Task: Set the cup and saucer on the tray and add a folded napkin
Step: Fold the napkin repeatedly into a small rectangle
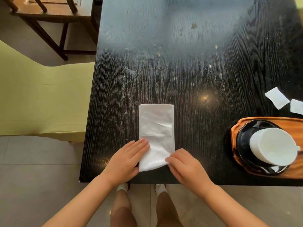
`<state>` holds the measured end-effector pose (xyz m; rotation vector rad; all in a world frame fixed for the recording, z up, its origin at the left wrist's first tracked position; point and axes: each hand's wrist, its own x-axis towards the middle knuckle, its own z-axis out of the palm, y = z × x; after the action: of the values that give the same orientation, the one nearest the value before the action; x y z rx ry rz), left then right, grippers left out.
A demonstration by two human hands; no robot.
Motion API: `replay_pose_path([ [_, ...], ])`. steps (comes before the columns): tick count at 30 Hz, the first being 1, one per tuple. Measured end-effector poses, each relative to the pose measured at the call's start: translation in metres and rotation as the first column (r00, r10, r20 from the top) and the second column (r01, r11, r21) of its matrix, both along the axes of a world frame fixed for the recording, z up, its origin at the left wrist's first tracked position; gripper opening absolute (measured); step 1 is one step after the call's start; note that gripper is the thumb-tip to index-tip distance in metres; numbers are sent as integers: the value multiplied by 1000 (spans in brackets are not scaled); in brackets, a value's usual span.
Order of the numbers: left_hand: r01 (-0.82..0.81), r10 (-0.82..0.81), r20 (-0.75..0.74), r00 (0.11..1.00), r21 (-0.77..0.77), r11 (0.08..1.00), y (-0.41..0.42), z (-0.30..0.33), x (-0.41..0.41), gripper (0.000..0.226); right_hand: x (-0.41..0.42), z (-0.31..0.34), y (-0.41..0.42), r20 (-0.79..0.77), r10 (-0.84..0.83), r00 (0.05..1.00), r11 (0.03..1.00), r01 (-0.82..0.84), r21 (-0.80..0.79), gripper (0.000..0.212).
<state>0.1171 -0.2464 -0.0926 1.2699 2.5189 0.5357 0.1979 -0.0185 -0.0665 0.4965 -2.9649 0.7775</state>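
- Left hand (127, 158): flat, fingers straight and together, palm down on the near left edge of the napkin (156, 128). Pressing, not gripping.
- Right hand (185, 164): fingers curled, fingertips (168, 159) pinching the napkin's near right corner, which is lifted slightly off the table (188, 71).
- Napkin: one, white, folded into a long narrow strip, lying lengthwise away from the person near the table's front edge, left of centre.
- Cup (273, 145): one, white, sitting on the saucer (242, 140). Handle side is cut off by the frame edge.
- Saucer: one, black, glossy, on the tray (236, 126).
- Tray: one, wooden, at right, partly out of frame, well apart from the napkin.
- Paper scraps (277, 97): two small white pieces on the table beyond the tray.
- No readable labels or writing anywhere.
- Chair (49, 12): one wooden, far left, off the table.
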Motion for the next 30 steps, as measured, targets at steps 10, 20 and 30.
replay_pose_path([
  [10, -155, 157, -8, 988, 121, 981, 13, -2, -7, 37, 4, -7, 19, 53, -68, 996, 997, 69, -19, 45],
  [20, -61, 73, -79, 994, 146, 987, 6, 0, -20, 34, -41, -22, 22, -35, -118, 992, 993, 117, -18, 20],
  [30, -788, 730, 297, 615, 276, 551, 57, 6, -17, 33, -48, -18, -21, 263, -680, 685, 616, 727, -303, 30],
])
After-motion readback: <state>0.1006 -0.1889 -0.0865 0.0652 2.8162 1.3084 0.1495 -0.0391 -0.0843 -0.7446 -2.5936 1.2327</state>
